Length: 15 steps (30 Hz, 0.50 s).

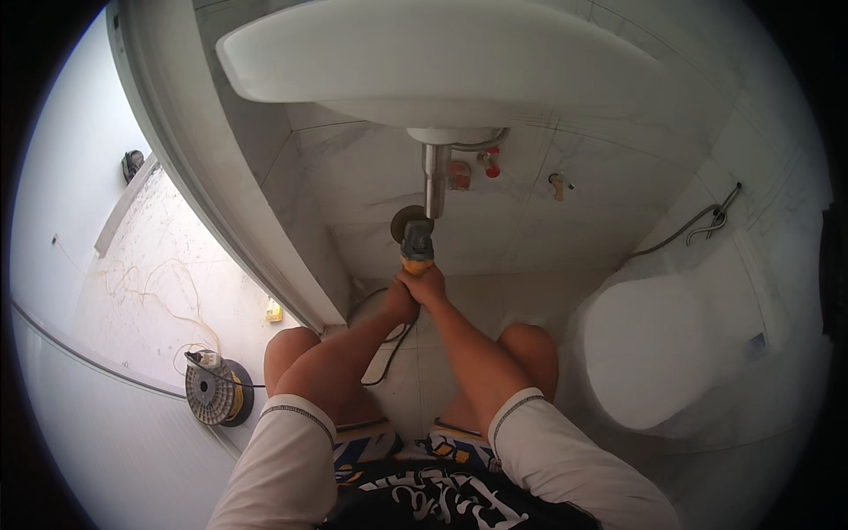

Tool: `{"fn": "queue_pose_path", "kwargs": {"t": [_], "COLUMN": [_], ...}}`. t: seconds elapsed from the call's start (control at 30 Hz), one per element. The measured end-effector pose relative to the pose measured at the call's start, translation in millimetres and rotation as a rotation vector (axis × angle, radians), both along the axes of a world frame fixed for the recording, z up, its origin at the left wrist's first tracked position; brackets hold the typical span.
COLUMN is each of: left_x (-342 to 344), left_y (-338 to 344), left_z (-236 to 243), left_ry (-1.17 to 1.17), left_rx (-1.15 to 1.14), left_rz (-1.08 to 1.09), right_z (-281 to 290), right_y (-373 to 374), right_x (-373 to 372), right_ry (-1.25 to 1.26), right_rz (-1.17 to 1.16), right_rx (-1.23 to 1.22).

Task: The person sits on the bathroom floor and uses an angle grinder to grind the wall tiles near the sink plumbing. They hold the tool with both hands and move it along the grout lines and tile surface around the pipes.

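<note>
Wore a black shirt (442, 499), bottom of frame. Gripped the angle grinder (416, 246), mid-frame, in closed fingers of left hand (402, 303) and right hand (427, 286). Could not tell contact from gap between disc (402, 221) and chrome pipe (434, 183). Needed firm wrists and a square-on disc.

The left hand (402, 304) and right hand (427, 284) hide the rear of the grinder (417, 240). Above them, the top edge crops the sink (424, 66); far left, a dark object (132, 164) is too small to tell.
</note>
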State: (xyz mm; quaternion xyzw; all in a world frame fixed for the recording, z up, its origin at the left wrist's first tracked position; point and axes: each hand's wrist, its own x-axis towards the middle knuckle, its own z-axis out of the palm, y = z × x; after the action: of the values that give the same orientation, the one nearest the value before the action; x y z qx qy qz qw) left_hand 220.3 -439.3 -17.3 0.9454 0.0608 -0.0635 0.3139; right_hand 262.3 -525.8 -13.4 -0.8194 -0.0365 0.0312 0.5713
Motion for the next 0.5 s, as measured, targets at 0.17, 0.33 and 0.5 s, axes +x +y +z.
{"fn": "queue_pose_path", "kwargs": {"t": [0.17, 0.33, 0.5], "left_x": [9.0, 16.3, 23.1], "left_y": [20.4, 25.7, 24.3], "left_z": [3.1, 14.8, 31.1], "left_ry": [-0.078, -0.187, -0.201], "left_rx": [-0.005, -0.001, -0.033], "left_rz": [0.086, 0.079, 0.106], "right_z": [14.8, 24.3, 35.7], "right_y": [20.6, 29.5, 29.5], "right_x": [10.5, 22.7, 28.9], "right_ry": [-0.047, -0.128, -0.133], "right_rz": [0.058, 0.02, 0.011], "right_rx": [0.007, 0.022, 0.105]}}
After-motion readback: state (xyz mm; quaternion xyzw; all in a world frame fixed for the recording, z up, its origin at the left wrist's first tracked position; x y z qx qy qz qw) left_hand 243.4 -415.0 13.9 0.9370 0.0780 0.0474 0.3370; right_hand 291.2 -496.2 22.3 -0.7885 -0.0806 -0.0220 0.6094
